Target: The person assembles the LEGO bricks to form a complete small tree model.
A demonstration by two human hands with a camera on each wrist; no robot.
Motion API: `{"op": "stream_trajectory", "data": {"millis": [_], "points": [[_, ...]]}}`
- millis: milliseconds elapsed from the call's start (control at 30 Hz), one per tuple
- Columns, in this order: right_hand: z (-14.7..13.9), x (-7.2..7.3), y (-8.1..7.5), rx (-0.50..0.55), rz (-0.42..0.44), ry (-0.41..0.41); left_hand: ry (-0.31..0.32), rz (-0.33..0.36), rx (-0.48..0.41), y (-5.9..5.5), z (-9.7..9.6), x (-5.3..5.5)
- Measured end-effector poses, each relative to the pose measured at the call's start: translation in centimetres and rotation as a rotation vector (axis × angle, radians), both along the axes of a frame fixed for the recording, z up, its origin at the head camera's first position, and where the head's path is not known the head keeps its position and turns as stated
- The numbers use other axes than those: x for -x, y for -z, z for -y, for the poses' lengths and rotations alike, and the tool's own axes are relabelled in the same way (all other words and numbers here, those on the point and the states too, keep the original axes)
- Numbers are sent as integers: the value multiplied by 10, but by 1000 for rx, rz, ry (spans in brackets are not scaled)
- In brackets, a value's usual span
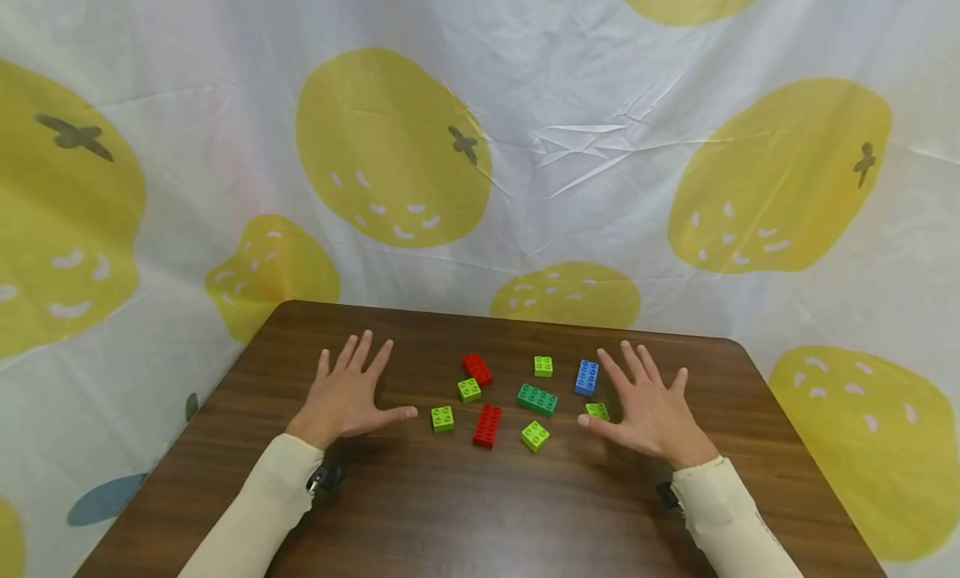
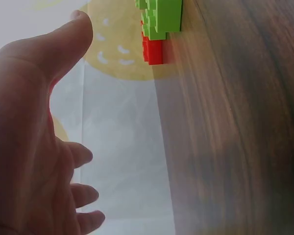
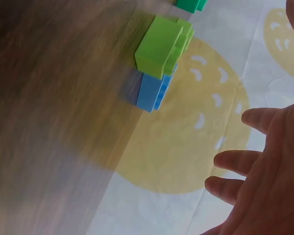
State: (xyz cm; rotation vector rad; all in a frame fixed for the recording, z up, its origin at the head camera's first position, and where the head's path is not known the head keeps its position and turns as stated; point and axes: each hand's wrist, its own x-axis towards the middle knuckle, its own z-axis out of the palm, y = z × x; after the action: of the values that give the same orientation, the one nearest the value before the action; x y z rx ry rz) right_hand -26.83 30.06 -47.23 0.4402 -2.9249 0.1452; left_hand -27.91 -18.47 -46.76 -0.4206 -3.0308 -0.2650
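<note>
Hovering over the desk, the left hand and right hand have fingers spread and hold nothing. Between them lie two red bricks, a green brick and four lime bricks, one near the left thumb. A blue brick sits just beside the right fingertips; a fifth lime brick shows partly behind the right thumb. Behind hangs a fruit-patterned cloth.

- Pale sheen is spreading low on the brown wood-grain table.
- Glare is whitening the left wrist view's upper-left corner.
- The bare right hand is looking shadowed in its wrist view.
</note>
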Motion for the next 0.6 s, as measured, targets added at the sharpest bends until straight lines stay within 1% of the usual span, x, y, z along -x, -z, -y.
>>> {"op": "stream_trajectory", "data": {"millis": [200, 367, 500, 600], "points": [[3, 0, 1, 22, -39, -43, 36, -27, -11, 2, -1, 3], [7, -1, 2, 66, -45, -91, 69, -24, -37, 5, -2, 6], [10, -3, 5, 114, -58, -152, 97, -8, -92, 8, -4, 7], [12, -3, 7, 146, -81, -204, 122, 21, -147, 11, -7, 7]]}}
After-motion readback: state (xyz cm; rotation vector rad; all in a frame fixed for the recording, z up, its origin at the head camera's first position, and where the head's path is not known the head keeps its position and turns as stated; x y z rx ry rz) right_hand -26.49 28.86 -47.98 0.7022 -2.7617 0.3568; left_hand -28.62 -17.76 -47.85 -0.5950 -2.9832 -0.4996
